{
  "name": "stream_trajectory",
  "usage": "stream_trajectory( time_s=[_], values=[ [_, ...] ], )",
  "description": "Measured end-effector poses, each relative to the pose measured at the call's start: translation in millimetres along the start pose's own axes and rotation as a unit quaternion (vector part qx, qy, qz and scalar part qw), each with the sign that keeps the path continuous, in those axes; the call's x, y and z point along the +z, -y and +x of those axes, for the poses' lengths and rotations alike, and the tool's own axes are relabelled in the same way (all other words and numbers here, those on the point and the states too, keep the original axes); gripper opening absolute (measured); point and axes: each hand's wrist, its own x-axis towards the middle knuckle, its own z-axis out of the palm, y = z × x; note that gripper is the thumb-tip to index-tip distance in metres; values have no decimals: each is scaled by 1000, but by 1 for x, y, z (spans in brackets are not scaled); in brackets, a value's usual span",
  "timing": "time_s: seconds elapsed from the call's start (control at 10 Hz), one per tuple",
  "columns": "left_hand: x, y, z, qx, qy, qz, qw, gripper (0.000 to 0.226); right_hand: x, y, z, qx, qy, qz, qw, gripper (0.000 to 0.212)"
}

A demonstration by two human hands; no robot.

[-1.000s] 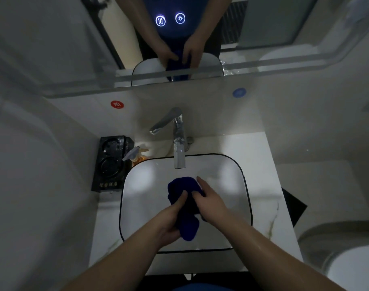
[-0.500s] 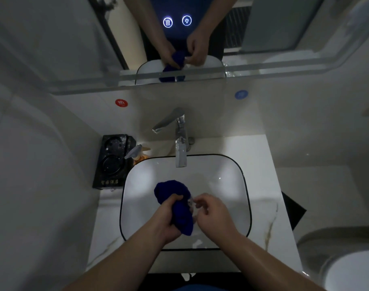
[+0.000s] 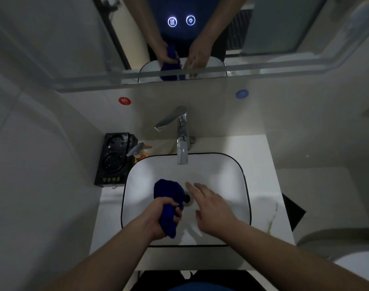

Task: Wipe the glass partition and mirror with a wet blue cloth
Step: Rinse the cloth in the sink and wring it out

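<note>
The blue cloth (image 3: 167, 197) is bunched up over the white basin (image 3: 221, 175), and my left hand (image 3: 160, 219) is clenched around its lower part. My right hand (image 3: 210, 206) hovers beside it over the drain with fingers spread and nothing in it. The mirror (image 3: 273, 28) runs along the wall above the tap and reflects both hands and the cloth. A dark-framed glass partition shows only as a reflection at the mirror's left.
A chrome tap (image 3: 182, 139) stands behind the basin. A black holder (image 3: 114, 158) and a pump bottle (image 3: 140, 153) sit on the counter at left. Two lit touch icons (image 3: 181, 21) glow on the mirror. A toilet (image 3: 347, 248) is at the lower right.
My right hand has let go of the cloth and opened over the drain. My left hand keeps squeezing the cloth and has shifted slightly left.
</note>
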Motion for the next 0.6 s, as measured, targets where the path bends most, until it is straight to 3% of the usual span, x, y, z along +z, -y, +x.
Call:
stream_trajectory(
  time_s=[0.1, 0.2, 0.3, 0.4, 0.5, 0.6],
  values=[
    [3, -7, -5, -32, 25, 54, 998, 44, -2, -7, 14, -10, 23, -18, 1000, 108],
    [3, -18, -12, -96, 106, 115, 983, 40, -10, -16, 27, -78, 25, -45, 996, 115],
    [3, -18, -19, -103, 152, 141, 973, 26, -28, -14, 37, -50, 121, 194, 972, 100],
    [-1, -7, -17, -105, 215, 74, 968, 21, -59, -10, 52, 142, 216, 600, 757, 70],
    [0, 7, -6, -128, 286, -4, 950, 17, -49, -6, 52, 179, 194, 681, 683, 89],
    [12, 18, -3, -146, 291, 15, 946, 16, -37, 9, 51, 195, 143, 663, 709, 95]
  ],
)
